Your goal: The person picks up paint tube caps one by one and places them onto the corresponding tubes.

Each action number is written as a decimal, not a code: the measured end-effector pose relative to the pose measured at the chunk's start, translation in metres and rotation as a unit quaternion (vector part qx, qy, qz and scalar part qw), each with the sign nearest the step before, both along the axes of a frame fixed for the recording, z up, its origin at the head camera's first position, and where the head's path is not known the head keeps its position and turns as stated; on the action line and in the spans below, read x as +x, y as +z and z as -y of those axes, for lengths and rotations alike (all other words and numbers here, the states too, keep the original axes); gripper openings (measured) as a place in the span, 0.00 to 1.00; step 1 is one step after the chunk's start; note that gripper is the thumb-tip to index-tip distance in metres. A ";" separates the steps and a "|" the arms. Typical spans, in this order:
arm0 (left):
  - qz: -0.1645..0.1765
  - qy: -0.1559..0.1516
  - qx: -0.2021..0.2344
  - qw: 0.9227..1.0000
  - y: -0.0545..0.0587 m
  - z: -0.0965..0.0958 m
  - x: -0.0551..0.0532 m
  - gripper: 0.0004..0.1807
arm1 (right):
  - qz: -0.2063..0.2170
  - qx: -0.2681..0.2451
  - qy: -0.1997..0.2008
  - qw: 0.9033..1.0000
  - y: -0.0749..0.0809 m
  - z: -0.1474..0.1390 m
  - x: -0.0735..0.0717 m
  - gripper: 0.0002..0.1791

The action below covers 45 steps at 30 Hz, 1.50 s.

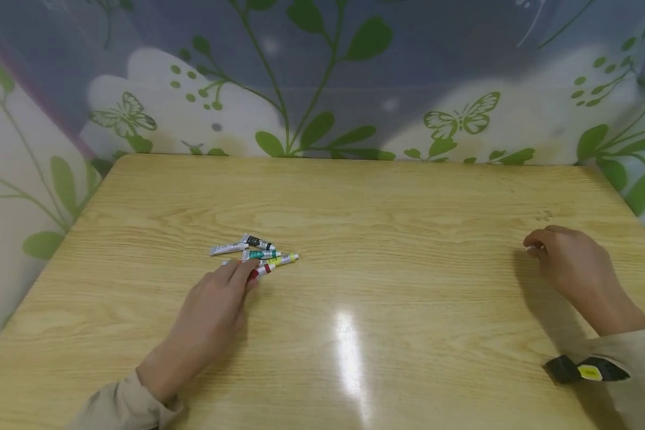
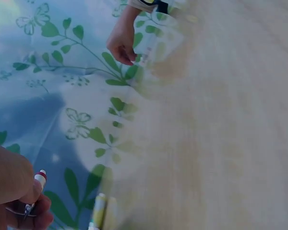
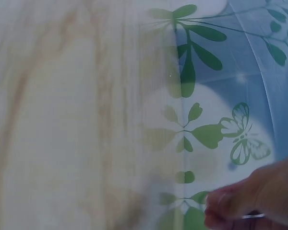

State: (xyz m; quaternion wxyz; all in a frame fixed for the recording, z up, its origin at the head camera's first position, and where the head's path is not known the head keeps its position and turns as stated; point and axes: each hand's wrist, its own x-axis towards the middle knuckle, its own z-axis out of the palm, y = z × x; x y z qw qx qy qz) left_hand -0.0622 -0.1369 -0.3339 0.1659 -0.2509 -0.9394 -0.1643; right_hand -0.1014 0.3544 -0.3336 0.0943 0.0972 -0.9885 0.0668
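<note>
The left hand pinched one red-banded tube over the table, near at least four other tubes; the right hand pinched one small whitish object, perhaps a tube.

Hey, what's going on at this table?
A person's left hand has a red-banded tube in its grip. Close by, a black tube, green tube, yellow tube and silvery tube lie on the wooden table. Farther right, the right hand pinches something small and pale, mostly hidden by its fingers.
</note>
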 end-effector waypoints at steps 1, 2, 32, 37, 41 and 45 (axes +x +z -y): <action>-0.019 -0.009 0.005 1.000 0.003 -0.001 -0.001 0.11 | -0.016 -0.006 0.005 1.000 0.002 0.002 0.002 0.06; -0.036 -0.017 0.009 0.999 0.006 -0.002 -0.003 0.10 | -0.030 -0.014 0.013 0.999 0.004 0.005 0.003 0.06; -0.032 -0.184 0.072 0.980 0.097 -0.099 0.012 0.08 | -0.165 -0.424 0.296 0.840 0.086 0.151 0.053 0.09; -0.031 -0.186 0.063 0.980 0.096 -0.097 0.013 0.07 | -0.155 -0.495 0.314 0.795 0.080 0.163 0.056 0.11; -0.028 -0.197 0.050 0.979 0.094 -0.097 0.016 0.07 | -0.173 -0.489 0.326 0.791 0.074 0.169 0.059 0.11; -0.029 -0.202 0.042 0.978 0.092 -0.098 0.017 0.07 | -0.178 -0.487 0.338 0.785 0.069 0.174 0.059 0.10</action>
